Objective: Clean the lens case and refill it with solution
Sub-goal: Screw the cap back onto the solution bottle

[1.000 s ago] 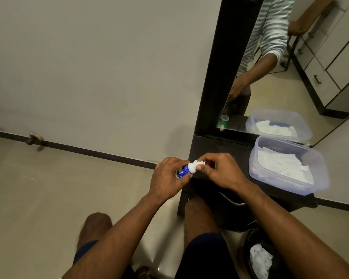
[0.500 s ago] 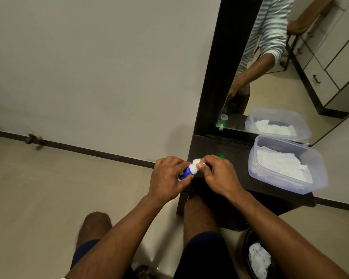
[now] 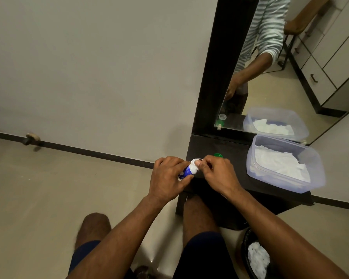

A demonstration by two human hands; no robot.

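Just hands (image 3: 191,174) gripping bottle (image 3: 187,170) over shelf edge (image 3: 210,179).

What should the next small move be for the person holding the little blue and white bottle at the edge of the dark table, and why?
Probably finish opening the cap. The left hand grips the solution bottle tilted toward the table, and the right hand pinches its white cap, so nothing can pour yet. A green part of the lens case shows just behind the right hand, ready for filling.
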